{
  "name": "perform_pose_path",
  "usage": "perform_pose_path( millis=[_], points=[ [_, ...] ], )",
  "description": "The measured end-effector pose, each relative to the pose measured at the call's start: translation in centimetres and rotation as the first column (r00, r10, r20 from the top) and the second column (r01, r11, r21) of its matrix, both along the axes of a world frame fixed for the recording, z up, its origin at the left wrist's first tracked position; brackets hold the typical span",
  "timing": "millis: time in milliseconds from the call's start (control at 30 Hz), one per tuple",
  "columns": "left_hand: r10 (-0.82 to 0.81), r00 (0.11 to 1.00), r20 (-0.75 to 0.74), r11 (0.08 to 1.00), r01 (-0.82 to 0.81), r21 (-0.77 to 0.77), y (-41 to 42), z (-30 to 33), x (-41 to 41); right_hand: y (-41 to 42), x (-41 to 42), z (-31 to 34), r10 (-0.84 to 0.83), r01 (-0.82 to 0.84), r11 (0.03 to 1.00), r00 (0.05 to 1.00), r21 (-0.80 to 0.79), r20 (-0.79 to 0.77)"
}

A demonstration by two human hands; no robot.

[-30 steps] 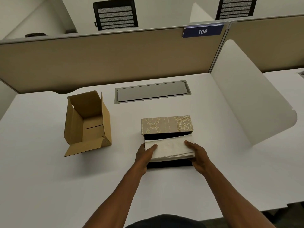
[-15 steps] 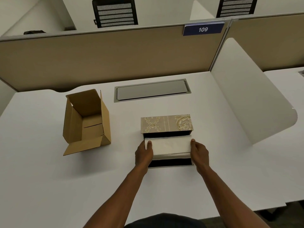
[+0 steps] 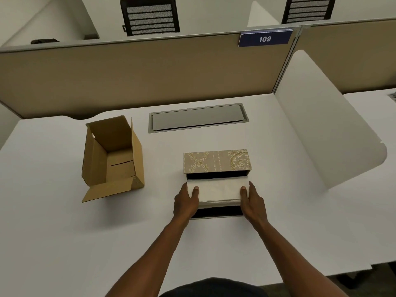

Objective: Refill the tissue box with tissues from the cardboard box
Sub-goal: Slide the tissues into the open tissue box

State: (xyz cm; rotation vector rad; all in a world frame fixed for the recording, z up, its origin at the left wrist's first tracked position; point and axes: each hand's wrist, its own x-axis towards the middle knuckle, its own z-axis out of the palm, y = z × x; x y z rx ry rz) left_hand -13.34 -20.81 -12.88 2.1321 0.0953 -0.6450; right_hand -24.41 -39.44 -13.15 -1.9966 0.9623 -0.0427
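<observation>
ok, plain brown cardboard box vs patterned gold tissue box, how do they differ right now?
The plain brown cardboard box looks empty; the patterned gold tissue box has a white tissue stack at its opening. The cardboard box sits untouched; both hands hold the stack at the tissue box. Both are open, on the white desk.

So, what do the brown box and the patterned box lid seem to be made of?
Brown box: plain corrugated cardboard, matte, with folded flaps and raw tan faces. Patterned box lid: probably rigid board wrapped in beige paper or fabric, with slightly shiny gold ornament; the exact covering is unclear.
</observation>
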Motion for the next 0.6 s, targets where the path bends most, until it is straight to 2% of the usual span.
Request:
perform_pose_path(
  millis=[100, 233, 333, 467, 600],
  points=[
    [0.084, 0.995, 0.053, 0.996, -0.085, 0.013, -0.5, 0.2, -0.4, 0.4, -0.1, -0.1, -0.032, 0.032, 0.999, 0.999, -0.019, 0.028],
    [0.283, 0.934, 0.218, 0.958, -0.283, -0.031, -1.1, 1.0, -1.3, 0.9, -0.2, -0.1, -0.158, 0.157, 0.987, 0.984, 0.020, 0.087],
    [0.276, 0.929, 0.248, 0.961, -0.267, -0.066, -1.1, 1.3, -1.7, 0.8, -0.5, 0.1, -0.215, 0.228, 0.971, 0.963, -0.070, 0.162],
    [0.238, 0.940, 0.245, 0.971, -0.230, -0.063, -0.9, 1.3, -1.8, 0.7, -0.9, -0.3, -0.098, 0.121, 0.981, 0.983, -0.151, 0.153],
    [0.216, 0.956, 0.199, 0.976, -0.215, -0.024, -0.9, 1.3, -1.6, 0.5, -1.0, -0.1, -0.077, 0.102, 0.982, 0.985, -0.161, 0.155]
  ],
)
